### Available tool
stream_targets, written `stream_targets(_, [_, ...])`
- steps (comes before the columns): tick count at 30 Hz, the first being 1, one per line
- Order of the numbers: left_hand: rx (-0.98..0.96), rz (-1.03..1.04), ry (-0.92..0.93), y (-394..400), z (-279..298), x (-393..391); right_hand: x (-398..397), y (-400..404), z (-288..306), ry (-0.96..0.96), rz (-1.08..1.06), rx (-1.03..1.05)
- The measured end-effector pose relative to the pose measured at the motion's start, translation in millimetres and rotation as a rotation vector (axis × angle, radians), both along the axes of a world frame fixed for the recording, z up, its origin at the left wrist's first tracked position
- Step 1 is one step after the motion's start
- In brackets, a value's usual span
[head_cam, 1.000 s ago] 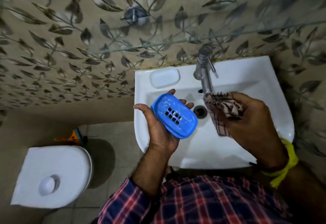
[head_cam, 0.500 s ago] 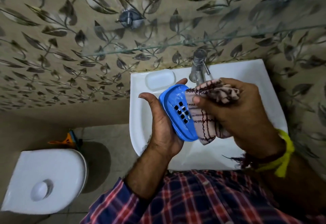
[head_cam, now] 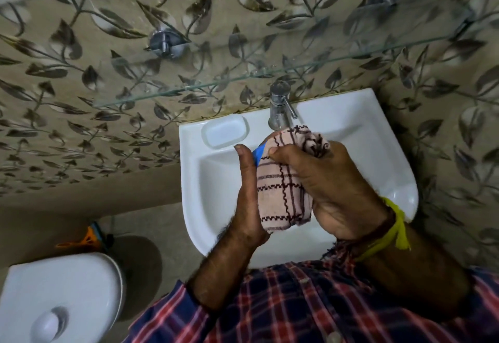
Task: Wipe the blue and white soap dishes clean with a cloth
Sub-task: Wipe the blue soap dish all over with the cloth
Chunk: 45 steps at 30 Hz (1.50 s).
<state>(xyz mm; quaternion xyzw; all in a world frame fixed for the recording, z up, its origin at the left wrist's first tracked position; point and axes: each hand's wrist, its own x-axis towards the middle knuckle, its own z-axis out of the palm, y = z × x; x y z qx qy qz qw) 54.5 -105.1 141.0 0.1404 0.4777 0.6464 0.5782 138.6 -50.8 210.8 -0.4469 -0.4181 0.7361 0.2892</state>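
Over the white basin (head_cam: 205,197), my left hand (head_cam: 247,194) holds the blue soap dish (head_cam: 259,153); only a small blue corner of it shows by my thumb. A pink checked cloth (head_cam: 282,194) covers the rest of the dish. My right hand (head_cam: 334,189) grips the cloth and presses it against the dish. The white soap dish (head_cam: 224,131) lies on the basin's back left ledge, untouched.
A chrome tap (head_cam: 279,108) stands at the basin's back rim, just above my hands. A glass shelf (head_cam: 189,89) juts from the leaf-patterned wall over it. A white toilet cistern lid (head_cam: 59,294) sits at lower left, with an orange-handled brush (head_cam: 86,240) behind.
The cloth in my right hand came from beside the tap onto the blue dish and now covers nearly all of it. My left hand has tilted the dish more upright.
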Motion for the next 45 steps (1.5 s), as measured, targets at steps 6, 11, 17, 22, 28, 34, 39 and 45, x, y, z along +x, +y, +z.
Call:
stream_targets(6, [0.050,-0.029,0.060,-2,7,-17,13,11,-2,0.108,0.251,0.122])
stream_targets(11, [-0.005,0.017,0.144,-5,1,-25,32,31,-5,0.078,0.163,0.094])
stream_targets(17, [0.023,0.054,-0.027,-12,8,-32,40,49,-10,0.166,0.042,-0.066])
stream_targets(22, [0.065,0.098,-0.218,-18,6,-31,37,57,-23,0.145,-0.040,0.001])
stream_targets(28, [0.000,0.080,-0.132,-19,8,-31,57,58,-38,0.049,0.280,-0.205])
stream_targets(34, [-0.026,0.066,-0.042,-18,8,-35,54,58,-37,0.142,0.315,-0.328])
stream_targets(39, [-0.066,0.035,0.004,-15,16,-36,48,38,-16,0.007,0.226,0.058])
stream_targets(45, [-0.116,-0.115,0.170,-9,22,-25,28,15,2,-0.069,0.220,0.037])
